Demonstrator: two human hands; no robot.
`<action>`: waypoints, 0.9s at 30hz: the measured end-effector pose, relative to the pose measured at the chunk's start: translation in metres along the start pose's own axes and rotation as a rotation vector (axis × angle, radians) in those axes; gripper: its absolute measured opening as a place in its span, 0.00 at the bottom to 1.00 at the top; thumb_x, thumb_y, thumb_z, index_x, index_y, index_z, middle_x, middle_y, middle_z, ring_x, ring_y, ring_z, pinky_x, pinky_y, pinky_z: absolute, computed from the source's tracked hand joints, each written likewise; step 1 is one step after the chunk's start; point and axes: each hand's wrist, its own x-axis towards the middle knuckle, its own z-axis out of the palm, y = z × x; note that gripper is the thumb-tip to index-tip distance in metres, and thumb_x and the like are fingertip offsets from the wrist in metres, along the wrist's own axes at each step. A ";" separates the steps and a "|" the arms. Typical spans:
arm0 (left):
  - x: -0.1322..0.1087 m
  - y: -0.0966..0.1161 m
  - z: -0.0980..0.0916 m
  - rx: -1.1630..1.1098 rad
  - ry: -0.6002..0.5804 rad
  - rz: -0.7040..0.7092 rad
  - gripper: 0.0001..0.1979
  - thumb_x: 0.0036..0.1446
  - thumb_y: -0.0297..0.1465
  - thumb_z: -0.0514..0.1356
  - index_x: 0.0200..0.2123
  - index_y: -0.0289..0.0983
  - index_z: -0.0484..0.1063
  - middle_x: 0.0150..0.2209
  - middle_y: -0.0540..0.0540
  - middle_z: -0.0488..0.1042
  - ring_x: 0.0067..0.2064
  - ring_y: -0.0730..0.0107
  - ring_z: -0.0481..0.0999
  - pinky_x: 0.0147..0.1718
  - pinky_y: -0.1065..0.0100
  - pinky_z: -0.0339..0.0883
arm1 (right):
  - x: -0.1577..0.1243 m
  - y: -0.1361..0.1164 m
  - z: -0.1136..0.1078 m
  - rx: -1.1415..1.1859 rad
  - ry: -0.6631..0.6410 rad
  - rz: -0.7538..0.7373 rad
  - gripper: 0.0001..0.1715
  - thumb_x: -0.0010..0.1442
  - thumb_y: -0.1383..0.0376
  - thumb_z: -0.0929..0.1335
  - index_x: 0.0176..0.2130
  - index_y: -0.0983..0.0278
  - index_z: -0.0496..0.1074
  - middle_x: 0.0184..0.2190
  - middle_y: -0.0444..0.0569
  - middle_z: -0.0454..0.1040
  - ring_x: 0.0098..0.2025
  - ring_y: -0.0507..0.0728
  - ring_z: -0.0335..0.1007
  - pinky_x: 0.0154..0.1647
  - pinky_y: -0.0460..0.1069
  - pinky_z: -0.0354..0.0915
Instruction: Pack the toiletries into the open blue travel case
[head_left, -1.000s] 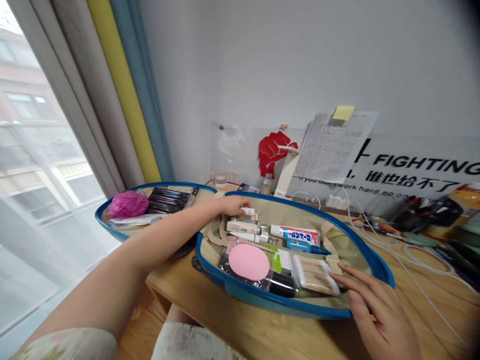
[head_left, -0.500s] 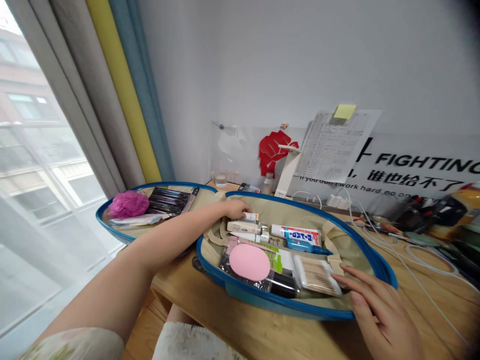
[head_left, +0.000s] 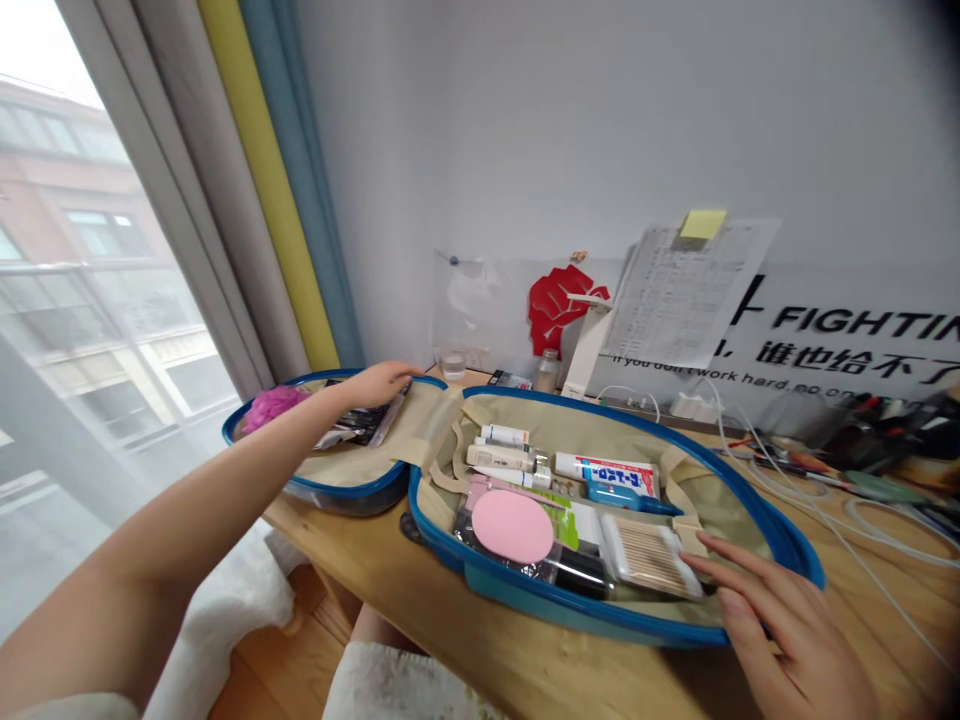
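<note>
A blue-rimmed case lies opened flat on the wooden desk. My left hand (head_left: 379,383) reaches over its left half (head_left: 352,485) and rests, fingers loosely curled, on the dark flat packets (head_left: 367,420) there, beside a pink bath puff (head_left: 271,405). My right hand (head_left: 780,630) lies flat with fingers spread on the near rim of the right half (head_left: 600,615), touching the box of cotton swabs (head_left: 651,556). That half also holds small white tubes (head_left: 501,458), a toothpaste box (head_left: 611,472), a blue tube (head_left: 619,495) and a round pink pad (head_left: 512,525).
A window with grey, yellow and blue curtains (head_left: 262,200) fills the left. Against the back wall stand a white lamp base (head_left: 585,345), a small bottle (head_left: 550,368), a glass (head_left: 452,362) and pinned papers (head_left: 686,290). White cables (head_left: 795,470) and clutter cover the desk's right side.
My left hand has left the white tubes in the right half and moved left onto the dark packets in the left half. The right hand stays on the rim. The view shifted slightly left.
</note>
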 end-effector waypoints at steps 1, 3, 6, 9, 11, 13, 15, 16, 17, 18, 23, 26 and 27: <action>-0.010 -0.019 -0.005 0.050 -0.013 -0.088 0.24 0.61 0.33 0.42 0.56 0.37 0.66 0.56 0.45 0.69 0.57 0.66 0.65 0.58 0.67 0.54 | 0.000 0.000 0.000 -0.002 0.002 -0.002 0.15 0.62 0.61 0.60 0.42 0.58 0.73 0.43 0.47 0.74 0.42 0.57 0.69 0.40 0.52 0.62; -0.030 -0.054 -0.012 0.171 -0.021 -0.301 0.24 0.60 0.33 0.45 0.58 0.36 0.63 0.58 0.42 0.66 0.60 0.62 0.62 0.58 0.65 0.52 | 0.000 0.001 0.001 -0.007 0.001 -0.012 0.15 0.62 0.61 0.59 0.42 0.58 0.72 0.43 0.48 0.74 0.42 0.57 0.69 0.40 0.53 0.62; -0.060 -0.089 -0.015 0.287 -0.037 -0.660 0.33 0.55 0.40 0.55 0.62 0.35 0.56 0.61 0.32 0.60 0.61 0.44 0.59 0.55 0.53 0.55 | 0.000 0.002 0.001 -0.006 -0.007 -0.011 0.15 0.62 0.60 0.59 0.42 0.58 0.73 0.43 0.48 0.74 0.42 0.58 0.70 0.40 0.53 0.62; -0.079 -0.106 -0.011 0.292 -0.087 -0.881 0.44 0.46 0.44 0.63 0.63 0.32 0.53 0.60 0.26 0.58 0.57 0.35 0.62 0.47 0.51 0.61 | -0.001 0.003 0.000 -0.011 -0.010 0.006 0.16 0.62 0.60 0.59 0.43 0.58 0.73 0.43 0.48 0.74 0.42 0.58 0.70 0.40 0.54 0.62; -0.085 -0.110 -0.008 0.279 -0.106 -0.922 0.47 0.42 0.44 0.66 0.62 0.31 0.53 0.58 0.26 0.60 0.55 0.37 0.65 0.45 0.56 0.63 | -0.002 0.002 0.000 -0.011 -0.014 0.010 0.16 0.62 0.60 0.59 0.43 0.58 0.73 0.44 0.48 0.74 0.43 0.58 0.70 0.41 0.53 0.63; -0.087 -0.112 -0.007 0.273 -0.107 -0.960 0.48 0.41 0.44 0.66 0.62 0.30 0.53 0.58 0.26 0.61 0.55 0.39 0.65 0.44 0.59 0.63 | -0.003 0.002 0.001 -0.004 -0.013 0.015 0.16 0.62 0.61 0.59 0.43 0.57 0.73 0.44 0.48 0.74 0.43 0.57 0.70 0.41 0.53 0.63; -0.087 -0.113 -0.007 0.268 -0.101 -1.002 0.48 0.43 0.46 0.65 0.63 0.30 0.51 0.58 0.26 0.61 0.57 0.39 0.63 0.42 0.61 0.63 | -0.003 0.001 0.001 0.004 -0.015 0.028 0.16 0.62 0.61 0.60 0.43 0.57 0.73 0.44 0.47 0.74 0.43 0.57 0.70 0.41 0.53 0.63; -0.087 -0.113 -0.007 0.261 -0.102 -1.024 0.47 0.45 0.47 0.63 0.63 0.29 0.50 0.58 0.25 0.61 0.56 0.39 0.64 0.40 0.62 0.64 | -0.003 0.001 0.001 0.006 -0.016 0.036 0.16 0.62 0.60 0.60 0.42 0.57 0.74 0.43 0.47 0.75 0.43 0.57 0.71 0.41 0.53 0.63; -0.087 -0.114 -0.008 0.251 -0.105 -1.042 0.46 0.47 0.48 0.61 0.62 0.27 0.50 0.57 0.24 0.61 0.55 0.41 0.66 0.38 0.64 0.64 | -0.003 0.001 0.001 0.008 -0.016 0.044 0.16 0.62 0.60 0.60 0.42 0.57 0.74 0.43 0.47 0.75 0.43 0.57 0.71 0.41 0.52 0.64; -0.088 -0.114 -0.009 0.237 -0.112 -1.056 0.45 0.49 0.48 0.60 0.62 0.26 0.51 0.56 0.24 0.62 0.53 0.43 0.68 0.36 0.66 0.64 | -0.002 0.000 0.001 0.011 -0.014 0.049 0.15 0.62 0.61 0.60 0.42 0.57 0.74 0.43 0.47 0.75 0.43 0.57 0.71 0.41 0.52 0.64; -0.093 -0.115 -0.013 0.229 -0.115 -1.058 0.34 0.53 0.44 0.55 0.59 0.30 0.59 0.52 0.31 0.68 0.49 0.52 0.72 0.33 0.72 0.63 | 0.001 -0.004 -0.001 0.010 0.012 0.052 0.15 0.61 0.62 0.60 0.41 0.56 0.74 0.43 0.46 0.75 0.43 0.56 0.71 0.41 0.52 0.64; -0.093 -0.108 -0.024 0.273 -0.060 -1.032 0.31 0.56 0.44 0.52 0.58 0.34 0.59 0.54 0.34 0.66 0.51 0.52 0.69 0.39 0.68 0.63 | 0.002 -0.005 -0.002 0.008 0.003 0.049 0.14 0.61 0.62 0.60 0.42 0.57 0.74 0.43 0.46 0.75 0.44 0.56 0.71 0.42 0.52 0.63; -0.091 -0.103 -0.030 0.289 -0.019 -1.015 0.30 0.56 0.44 0.51 0.58 0.34 0.59 0.54 0.34 0.65 0.52 0.52 0.69 0.41 0.67 0.64 | 0.002 -0.005 -0.002 0.008 -0.001 0.047 0.14 0.61 0.62 0.60 0.42 0.57 0.73 0.44 0.46 0.75 0.44 0.56 0.71 0.42 0.52 0.63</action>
